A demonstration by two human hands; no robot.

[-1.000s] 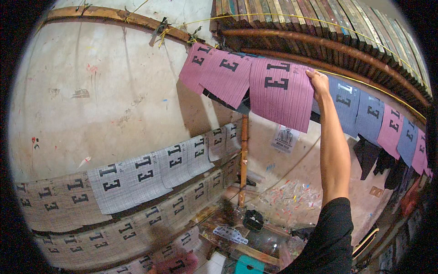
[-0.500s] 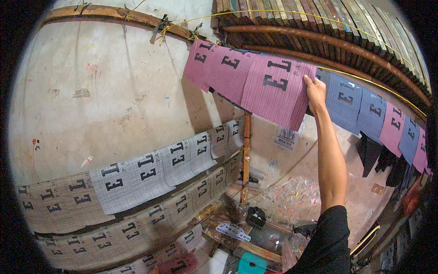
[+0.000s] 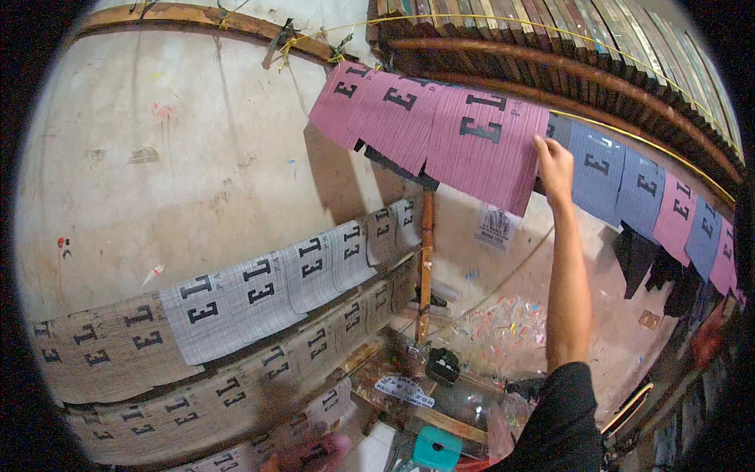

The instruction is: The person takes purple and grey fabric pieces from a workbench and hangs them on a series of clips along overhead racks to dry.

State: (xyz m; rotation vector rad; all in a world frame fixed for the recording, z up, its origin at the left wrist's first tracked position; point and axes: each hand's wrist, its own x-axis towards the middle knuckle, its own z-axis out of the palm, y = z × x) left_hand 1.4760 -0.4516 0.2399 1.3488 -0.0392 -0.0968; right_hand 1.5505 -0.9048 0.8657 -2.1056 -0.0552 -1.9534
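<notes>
Pink sheet [image 3: 464, 157] hangs at two o'clock, right hand [image 3: 557, 171] pinching its three-o'clock edge; left hand out of view, can't tell; whitish sheets [image 3: 277, 303] at eight o'clock.

Black sleeve [image 3: 557, 421] and blurred pink bundle [image 3: 322, 454], both cut off by the lower edge.
</notes>
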